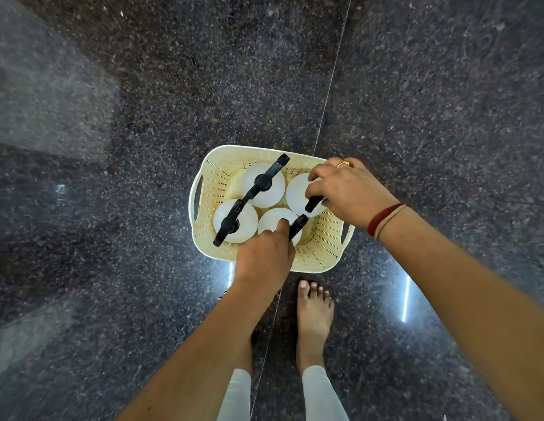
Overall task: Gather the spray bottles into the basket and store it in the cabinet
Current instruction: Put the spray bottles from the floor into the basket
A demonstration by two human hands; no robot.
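A cream perforated basket [213, 174] with side handles stands on the dark granite floor. Several white spray bottles with black trigger heads stand upright inside it. My left hand [264, 256] reaches over the near rim and grips the black head of the near-right bottle [272, 218]. My right hand [346, 189] wraps around the head of the far-right bottle [296, 192]. The far-left bottle [249, 180] and the near-left bottle [246, 218] stand untouched, their trigger heads pointing diagonally.
My bare right foot [313, 314] stands just behind the basket on the speckled floor [416, 117]. A thin tile joint runs from the top down past the basket. Light reflections streak the floor near the basket.
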